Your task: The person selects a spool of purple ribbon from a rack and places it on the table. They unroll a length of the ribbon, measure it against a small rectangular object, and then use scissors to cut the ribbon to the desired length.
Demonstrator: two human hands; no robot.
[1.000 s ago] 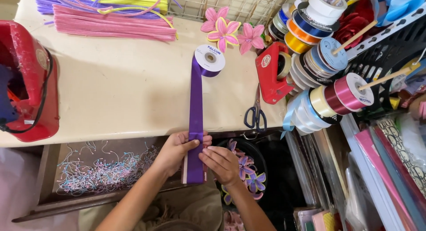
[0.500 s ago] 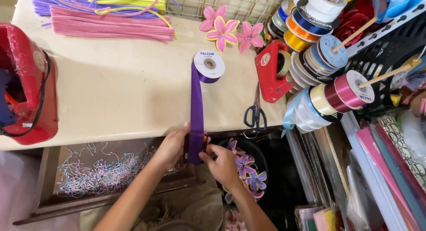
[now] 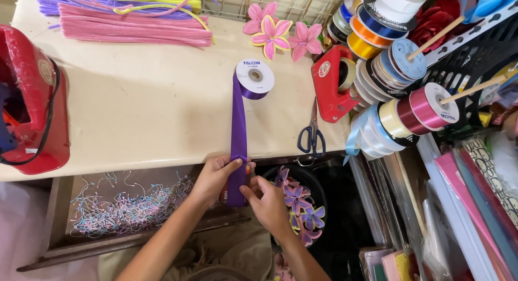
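Note:
A purple ribbon [image 3: 238, 119] runs from its roll [image 3: 254, 78] on the cream table [image 3: 145, 108] down to the table's front edge. My left hand [image 3: 214, 177] pinches the ribbon at the edge, thumb on top. My right hand [image 3: 268, 204] grips the ribbon's lower end just below, fingers closed on it. Both hands hold the strip folded over something small and reddish that is mostly hidden.
Black-handled scissors [image 3: 312, 134] lie right of the ribbon, beside a red tape dispenser [image 3: 330, 84]. Ribbon spools [image 3: 396, 70] hang on rods at right. Pink paper flowers [image 3: 275, 34] and pipe cleaners [image 3: 135, 16] sit at the back. A red machine [image 3: 32, 103] stands left. A bowl of purple flowers [image 3: 299, 203] is below.
My hands shifted down and slightly right along the ribbon's end, folding it at the table edge. The roll and the rest of the table stayed put.

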